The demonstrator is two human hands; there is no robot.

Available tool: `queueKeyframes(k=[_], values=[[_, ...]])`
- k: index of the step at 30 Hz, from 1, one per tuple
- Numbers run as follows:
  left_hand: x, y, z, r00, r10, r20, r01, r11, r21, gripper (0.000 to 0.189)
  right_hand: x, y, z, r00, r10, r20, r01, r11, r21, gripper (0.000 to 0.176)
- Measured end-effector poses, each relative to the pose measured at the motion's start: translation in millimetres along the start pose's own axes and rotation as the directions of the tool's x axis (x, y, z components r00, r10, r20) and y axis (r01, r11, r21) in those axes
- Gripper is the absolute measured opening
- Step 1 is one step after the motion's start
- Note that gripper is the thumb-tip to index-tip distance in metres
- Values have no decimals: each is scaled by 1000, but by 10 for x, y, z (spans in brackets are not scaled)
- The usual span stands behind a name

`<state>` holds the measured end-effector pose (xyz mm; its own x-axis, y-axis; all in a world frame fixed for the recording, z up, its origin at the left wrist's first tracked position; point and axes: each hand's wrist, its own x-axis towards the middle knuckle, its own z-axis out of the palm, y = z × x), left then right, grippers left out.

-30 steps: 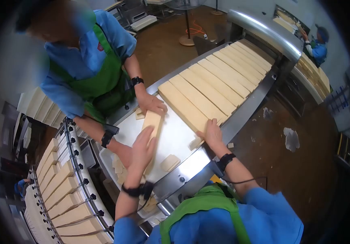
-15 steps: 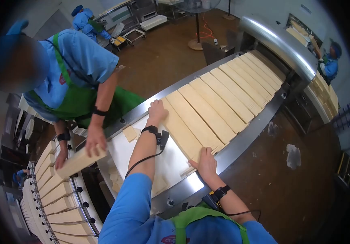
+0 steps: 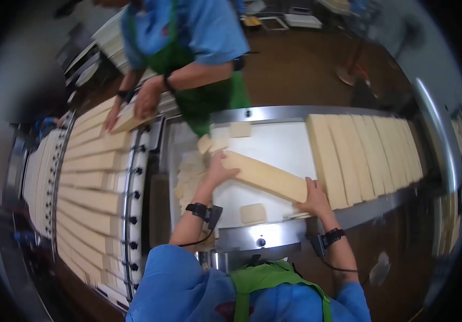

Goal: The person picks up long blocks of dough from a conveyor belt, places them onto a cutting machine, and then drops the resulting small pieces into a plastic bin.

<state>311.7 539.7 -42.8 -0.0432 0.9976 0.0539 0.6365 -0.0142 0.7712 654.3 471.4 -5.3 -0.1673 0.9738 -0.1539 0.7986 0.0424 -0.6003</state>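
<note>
A long, pale stack of dough sheets [image 3: 265,176] lies slantwise between my two hands, over the white belt [image 3: 284,140]. My left hand [image 3: 221,170] closes on its left end, and my right hand [image 3: 313,197] grips the right end. To the right of my right hand stands a row of similar dough stacks [image 3: 359,161], set side by side on the belt. A loose square dough piece [image 3: 253,213] rests near the belt's front edge. Several more scraps [image 3: 190,174] are heaped left of my left hand.
A co-worker [image 3: 188,48] in a green apron stands across the belt, both hands on another dough stack [image 3: 129,119]. On the left, a curved conveyor [image 3: 130,214] with black knobs carries many stacks. Metal rails [image 3: 263,234] edge my belt; a rounded steel cover [image 3: 435,129] stands at right.
My hands have lifted a dough stack off the row's near end and carried it left, turning it. My view has swung left. The co-worker's stack has moved onto the curved conveyor.
</note>
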Motion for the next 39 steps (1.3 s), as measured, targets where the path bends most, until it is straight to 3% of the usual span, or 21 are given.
queueKeyframes(k=[1,4,7,8,9,10,12,13,16,19,20,22,24,27,28,30,31,32,35,38,39], values=[[-163,-109,-42,995,-14,-102,-13,968,-253,60,54,-128,19,1000,-4,23,4,1000,-20,83],[-552,-314,-464,919,-276,-283,126,882,-453,54,141,-620,284,970,-227,-87,225,974,-32,77],[-1097,-472,-1256,797,-293,-527,-92,805,-587,46,8,-1422,518,919,-384,-90,384,923,-18,76],[-1356,-437,-1552,726,-263,-635,-176,822,-542,44,-54,-1667,648,898,-433,-79,435,900,13,78],[-1669,-412,-1906,665,-329,-670,-75,863,-499,41,-146,-1918,769,875,-480,-71,483,875,41,80],[-1970,-588,-2182,523,-237,-819,-29,955,-295,34,-280,-2205,867,845,-535,21,527,837,147,82],[-2672,-517,-2840,357,-247,-901,122,969,-217,24,-564,-2707,1169,753,-627,200,554,767,322,80],[-3044,-653,-3118,311,-248,-917,111,968,-224,20,-724,-2925,1368,689,-693,213,589,707,391,71],[-4263,-1227,-3894,252,-318,-914,117,948,-298,21,-1282,-3519,2002,528,-763,373,427,618,659,59],[-5125,-1398,-4298,178,-441,-880,2,894,-447,21,-1949,-3959,2572,393,-748,535,277,651,707,47],[-5381,-1469,-4388,169,-511,-843,66,859,-508,27,-2188,-4105,2668,356,-678,643,75,707,703,44],[-5771,-1647,-4448,195,-616,-763,45,783,-621,29,-2625,-4368,2787,219,-532,818,-314,755,576,36],[-6128,-2062,-4435,201,-711,-673,103,699,-708,32,-2929,-4469,2955,165,-490,856,-362,777,514,32],[-6307,-2344,-4411,368,-592,-717,508,774,-378,32,-3142,-4571,3119,104,-443,890,-417,793,444,33],[-6278,-2453,-4434,413,-517,-750,561,793,-238,37,-3175,-4576,3167,94,-439,893,-412,800,437,33],[-6339,-2525,-4605,635,-443,-633,712,653,258,41,-3223,-4597,3249,91,-422,902,-412,809,420,33],[-6353,-2454,-4696,726,-435,-533,685,530,500,43,-3233,-4624,3291,97,-415,904,-415,809,416,33],[-6273,-2196,-4796,696,-513,-502,716,455,529,46,-3234,-4663,3324,104,-416,904,-417,806,419,33],[-6306,-2235,-5022,805,-486,-339,554,413,723,46,-3248,-4721,3381,124,-390,913,-407,819,405,33],[-6395,-2353,-5055,835,-249,-490,540,205,816,45,-3321,-4722,3494,158,-392,907,-434,797,420,32],[-6382,-2329,-5054,809,-276,-518,574,189,796,45,-3326,-4769,3499,151,-389,909,-416,809,415,34]])
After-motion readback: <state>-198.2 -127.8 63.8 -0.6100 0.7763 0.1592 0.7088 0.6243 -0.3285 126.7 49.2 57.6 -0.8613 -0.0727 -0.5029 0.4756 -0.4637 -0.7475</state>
